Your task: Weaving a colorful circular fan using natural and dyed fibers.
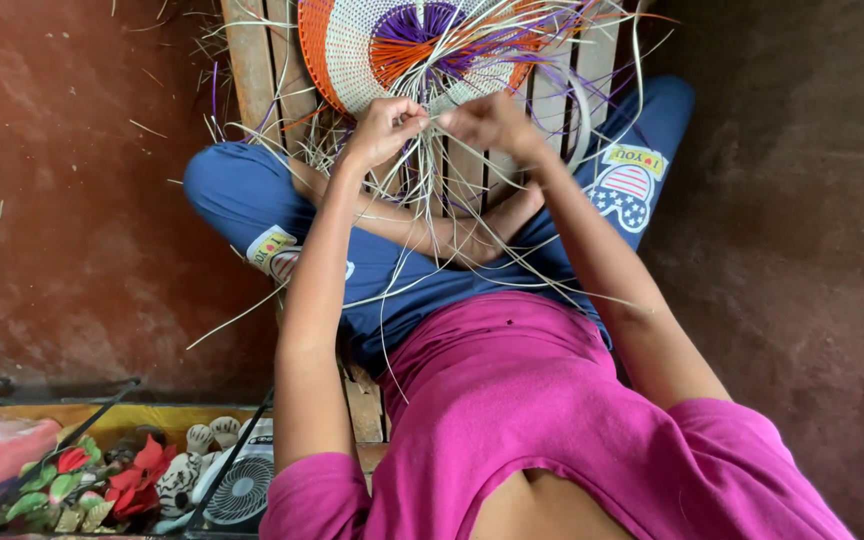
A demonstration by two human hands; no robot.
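A round woven mat [362, 45] in white, orange and purple lies at the top of the view, with long loose straw strands [422, 180] trailing from its near edge over my crossed legs. My left hand [384, 128] pinches several strands at that edge with closed fingers. My right hand [492, 122] faces it a few centimetres away and grips strands as well. Both hands meet just below the mat's rim.
I sit cross-legged on a wooden slatted board [252, 60] over a reddish-brown floor [72, 180]. At the lower left are a small white fan [242, 490], red artificial flowers [137, 480] and a black wire frame [102, 410].
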